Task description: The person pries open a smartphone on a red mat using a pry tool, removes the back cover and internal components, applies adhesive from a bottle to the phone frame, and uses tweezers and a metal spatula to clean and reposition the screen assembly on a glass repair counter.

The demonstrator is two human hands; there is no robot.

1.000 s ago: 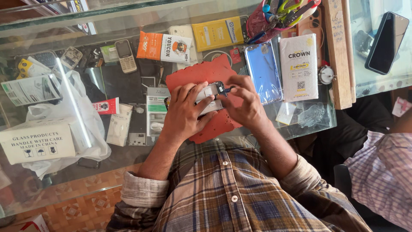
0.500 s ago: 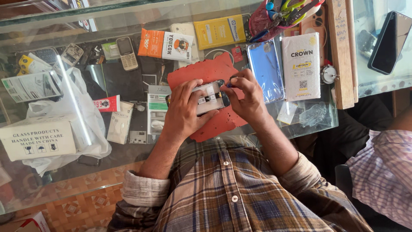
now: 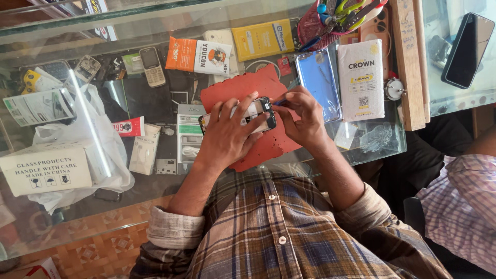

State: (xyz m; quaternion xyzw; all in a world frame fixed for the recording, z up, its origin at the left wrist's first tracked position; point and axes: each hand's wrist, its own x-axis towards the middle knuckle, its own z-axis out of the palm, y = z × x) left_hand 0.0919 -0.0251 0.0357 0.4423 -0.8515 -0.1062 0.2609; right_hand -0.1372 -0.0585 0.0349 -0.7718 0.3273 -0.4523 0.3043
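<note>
On the glass-topped counter (image 3: 72,20) lies a red rubber work mat (image 3: 243,90), and everything centres on it. An opened black-framed phone with pale insides (image 3: 253,114) rests on the mat. The left hand (image 3: 227,135) lies over the phone, fingers spread and pressing it down, its grip loose around the body. The right hand (image 3: 304,116), at the mat's right edge, has its fingertips pinched shut on a small blue-tipped tool (image 3: 279,103) touching the phone's end. A clear blue phone case (image 3: 319,82) lies just right of the mat.
</note>
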